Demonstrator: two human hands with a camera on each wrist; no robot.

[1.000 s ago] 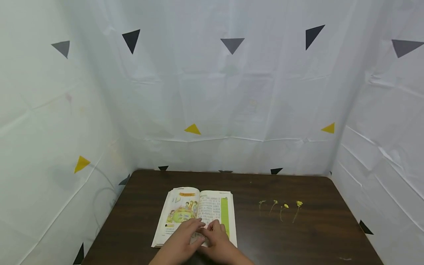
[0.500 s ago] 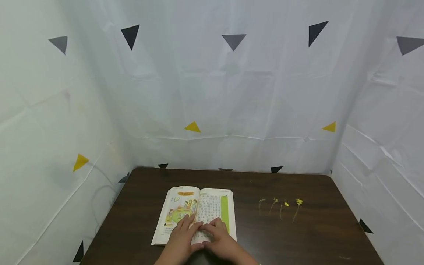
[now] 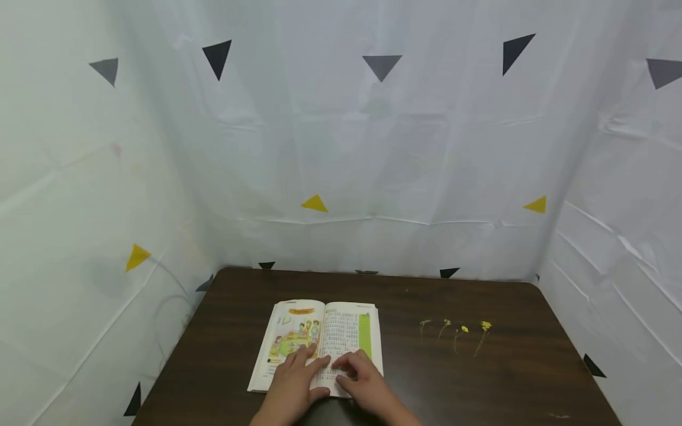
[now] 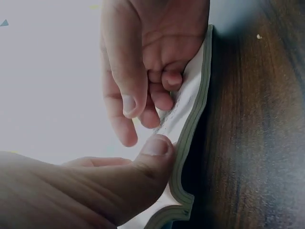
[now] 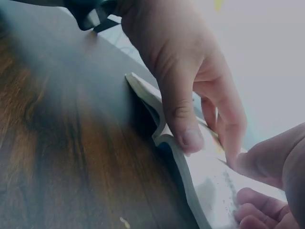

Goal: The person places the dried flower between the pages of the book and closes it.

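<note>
An open book [image 3: 343,331] with a cartoon picture on its left page and rows of text on the right lies on the brown table. My left hand [image 3: 290,378] rests across its lower middle, fingers extended over the left page and thumb along the lower edge by the fold. The right hand [image 3: 364,384] hovers over the lower right page, its fingers loosely bent. In the left wrist view, a gap shows between that hand's thumb and forefinger, with nothing held there. The left thumb [image 4: 155,148] presses the page beside the fold.
Several small pressed-looking flowers on thin stems lie in a row right of the book, among them a yellow bloom [image 3: 485,325]. White sheeting [image 3: 373,148] with black, grey and yellow triangles surrounds the dark wooden table [image 3: 453,390]. A pale scrap [image 3: 559,416] lies near the front right.
A second ago both hands' fingers met over the fold. The left hand has since spread onto the pages, and the right has drawn apart to the right with its fingers loosened. The flowers stay put.
</note>
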